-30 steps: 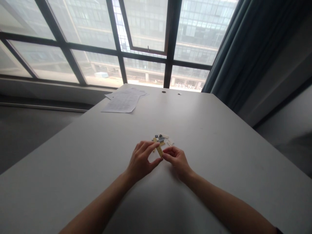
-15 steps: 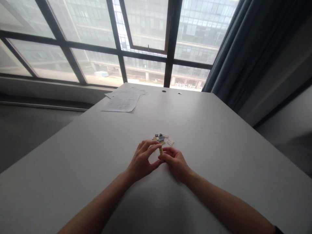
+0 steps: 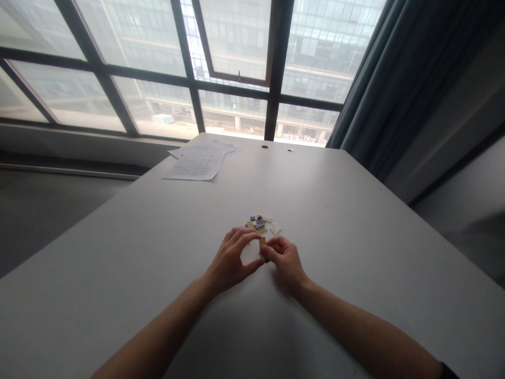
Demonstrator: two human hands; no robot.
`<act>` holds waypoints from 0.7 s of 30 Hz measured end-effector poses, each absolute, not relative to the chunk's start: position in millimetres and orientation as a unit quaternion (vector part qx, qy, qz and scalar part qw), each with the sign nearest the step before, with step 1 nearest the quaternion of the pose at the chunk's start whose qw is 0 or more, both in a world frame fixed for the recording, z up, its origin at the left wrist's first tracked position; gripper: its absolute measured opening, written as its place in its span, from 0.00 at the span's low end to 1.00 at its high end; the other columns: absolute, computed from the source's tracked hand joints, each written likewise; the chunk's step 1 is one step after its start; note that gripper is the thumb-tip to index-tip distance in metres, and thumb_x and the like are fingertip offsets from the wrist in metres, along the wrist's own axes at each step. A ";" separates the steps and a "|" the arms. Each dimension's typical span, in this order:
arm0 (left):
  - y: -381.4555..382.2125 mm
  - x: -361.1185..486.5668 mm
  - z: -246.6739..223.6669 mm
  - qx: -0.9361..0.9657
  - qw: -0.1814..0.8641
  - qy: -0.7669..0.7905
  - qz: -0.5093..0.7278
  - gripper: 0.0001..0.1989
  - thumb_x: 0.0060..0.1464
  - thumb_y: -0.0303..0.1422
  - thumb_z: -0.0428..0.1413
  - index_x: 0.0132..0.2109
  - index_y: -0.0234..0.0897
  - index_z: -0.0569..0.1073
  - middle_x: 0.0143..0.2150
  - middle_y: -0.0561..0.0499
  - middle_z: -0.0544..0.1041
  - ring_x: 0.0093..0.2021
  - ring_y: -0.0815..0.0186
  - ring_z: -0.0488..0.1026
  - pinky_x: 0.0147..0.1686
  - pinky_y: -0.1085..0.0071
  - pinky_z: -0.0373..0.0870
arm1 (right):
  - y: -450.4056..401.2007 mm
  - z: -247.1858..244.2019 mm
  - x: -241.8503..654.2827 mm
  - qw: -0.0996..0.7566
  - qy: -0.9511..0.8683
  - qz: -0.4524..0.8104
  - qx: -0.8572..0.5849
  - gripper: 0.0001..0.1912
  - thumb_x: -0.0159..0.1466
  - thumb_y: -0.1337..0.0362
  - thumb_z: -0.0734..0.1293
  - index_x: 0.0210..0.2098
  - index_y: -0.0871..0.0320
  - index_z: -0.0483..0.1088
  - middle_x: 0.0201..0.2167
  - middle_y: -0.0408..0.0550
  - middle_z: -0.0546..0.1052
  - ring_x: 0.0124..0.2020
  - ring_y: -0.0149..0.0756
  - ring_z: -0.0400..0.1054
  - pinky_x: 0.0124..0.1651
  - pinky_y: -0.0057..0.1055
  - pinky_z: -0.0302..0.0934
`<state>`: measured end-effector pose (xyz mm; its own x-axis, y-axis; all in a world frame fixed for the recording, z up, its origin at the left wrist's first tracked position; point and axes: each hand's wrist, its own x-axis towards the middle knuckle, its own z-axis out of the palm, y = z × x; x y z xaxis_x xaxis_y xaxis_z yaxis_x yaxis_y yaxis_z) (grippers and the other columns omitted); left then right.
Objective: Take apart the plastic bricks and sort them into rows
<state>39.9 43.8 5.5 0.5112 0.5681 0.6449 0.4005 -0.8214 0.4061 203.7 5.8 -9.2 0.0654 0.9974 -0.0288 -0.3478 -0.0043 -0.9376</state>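
Note:
A small tan building brick piece stands upright between my two hands, just above the white table. My left hand grips it at top and bottom, the index finger on its upper end and the thumb at its lower end. From the other side my right hand pinches its edge between thumb and bent fingers. Right behind my fingertips lies a loose pile of small building bricks in tan, grey, black and white. My left fingers partly cover the near side of that pile.
Printed paper sheets lie at the far left of the white table. Near the far edge are a dark round spot and a small white item. Windows stand behind the table, and a dark curtain hangs at the right.
The tan brick piece has turned so that a broader, flatter face shows. My right fingers have curled in more and moved slightly up along it; my left hand stays nearly still.

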 end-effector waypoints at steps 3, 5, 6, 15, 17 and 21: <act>42.7 39.9 6.2 0.859 0.112 0.281 0.413 0.21 0.51 0.33 0.60 0.51 0.40 0.65 0.48 0.44 0.72 0.50 0.57 0.68 0.51 0.58 0.67 | 6.4 -11.2 205.6 0.592 -0.396 0.557 -0.428 0.11 0.54 0.58 0.72 0.30 0.59 0.70 0.23 0.41 0.74 0.24 0.28 0.63 0.31 0.27 0.58; 41.4 40.9 6.3 0.858 0.118 0.282 0.413 0.21 0.50 0.32 0.60 0.51 0.41 0.65 0.48 0.44 0.72 0.50 0.57 0.68 0.51 0.57 0.67 | 5.8 -10.9 205.5 0.590 -0.406 0.548 -0.433 0.10 0.54 0.58 0.71 0.30 0.59 0.71 0.23 0.41 0.74 0.24 0.28 0.63 0.31 0.27 0.58; 40.8 41.6 6.3 0.858 0.120 0.282 0.412 0.21 0.50 0.31 0.59 0.51 0.41 0.65 0.48 0.44 0.72 0.50 0.57 0.68 0.51 0.57 0.67 | 5.3 -10.4 204.9 0.586 -0.414 0.544 -0.435 0.10 0.54 0.59 0.71 0.30 0.59 0.72 0.23 0.42 0.75 0.24 0.28 0.64 0.32 0.27 0.58; 46.1 34.1 6.4 0.876 0.102 0.290 0.371 0.21 0.49 0.31 0.59 0.52 0.40 0.69 0.47 0.45 0.73 0.48 0.58 0.69 0.49 0.60 0.67 | 11.2 -7.9 219.7 0.470 -0.603 0.399 -0.506 0.08 0.59 0.64 0.65 0.36 0.56 0.76 0.30 0.45 0.77 0.30 0.33 0.69 0.37 0.31 0.63; 50.2 27.4 6.2 0.893 0.098 0.296 0.323 0.22 0.48 0.32 0.60 0.52 0.41 0.71 0.47 0.45 0.74 0.48 0.57 0.69 0.49 0.60 0.67 | 15.7 -8.2 231.0 0.411 -0.661 0.296 -0.553 0.08 0.58 0.67 0.66 0.36 0.56 0.76 0.33 0.46 0.76 0.31 0.33 0.68 0.39 0.32 0.63; 55.0 17.2 3.4 0.920 0.120 0.299 0.223 0.21 0.46 0.34 0.62 0.50 0.41 0.73 0.46 0.47 0.75 0.47 0.57 0.70 0.49 0.61 0.67 | 21.3 -10.7 245.5 0.323 -0.735 0.180 -0.568 0.08 0.59 0.70 0.66 0.37 0.55 0.76 0.37 0.48 0.74 0.39 0.36 0.67 0.46 0.32 0.61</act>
